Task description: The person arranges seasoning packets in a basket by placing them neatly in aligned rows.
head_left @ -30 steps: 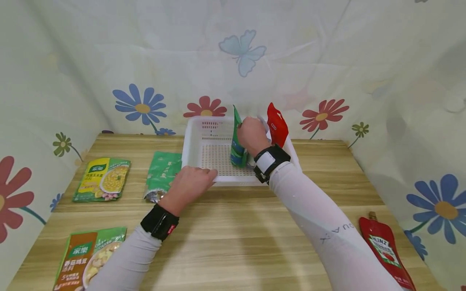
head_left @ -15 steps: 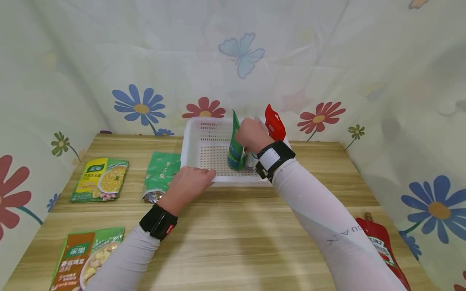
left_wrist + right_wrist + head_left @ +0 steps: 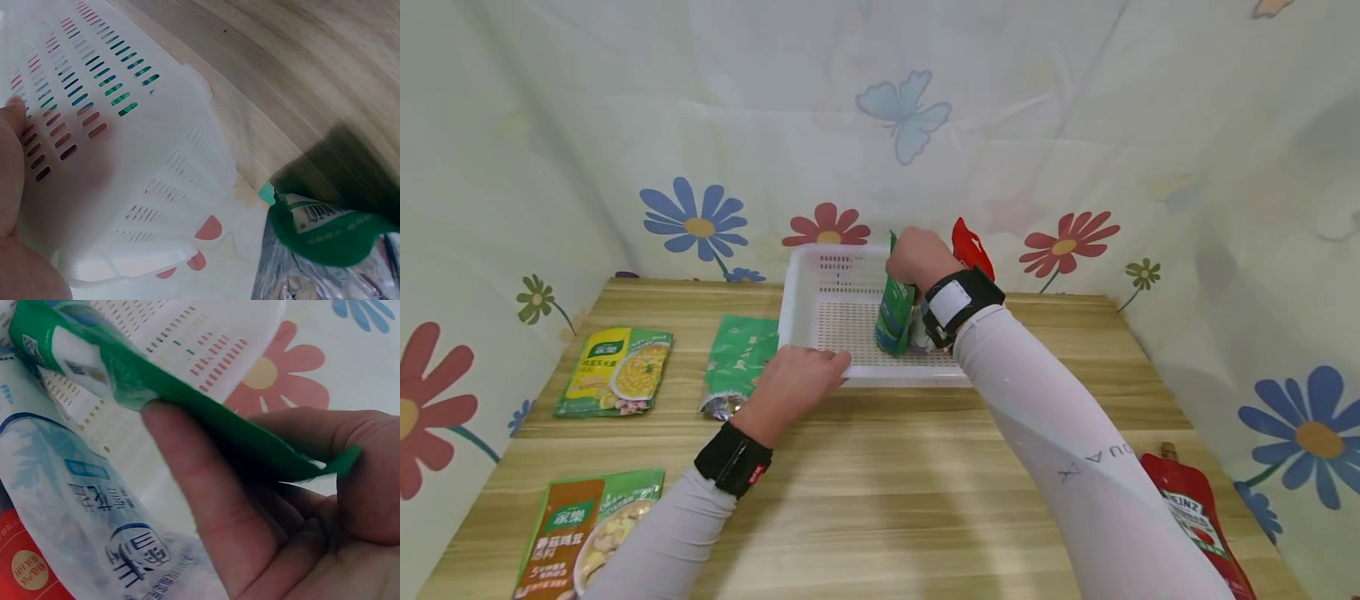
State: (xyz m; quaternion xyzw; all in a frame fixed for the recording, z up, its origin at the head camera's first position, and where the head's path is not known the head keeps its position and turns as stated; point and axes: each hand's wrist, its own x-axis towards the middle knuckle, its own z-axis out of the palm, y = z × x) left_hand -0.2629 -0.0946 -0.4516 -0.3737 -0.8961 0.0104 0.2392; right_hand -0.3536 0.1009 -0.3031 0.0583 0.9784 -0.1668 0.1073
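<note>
Green packet (image 3: 895, 312) stands upright in the white basket (image 3: 820, 337), top edge pinched by right hand (image 3: 916, 257) fingers (image 3: 187, 487). Left hand (image 3: 797, 379) grips the near rim. Advisable: steady basket, seat packet beside white pouch (image 3: 94, 506) and red pouch (image 3: 972, 248).

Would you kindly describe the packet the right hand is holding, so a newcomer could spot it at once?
Start at the white basket at the back of the wooden table. Inside its right half stands a green packet, pinched at the top by the right hand. Unlike the red pouch and pale blue-and-white packet behind it, it is green.
</note>
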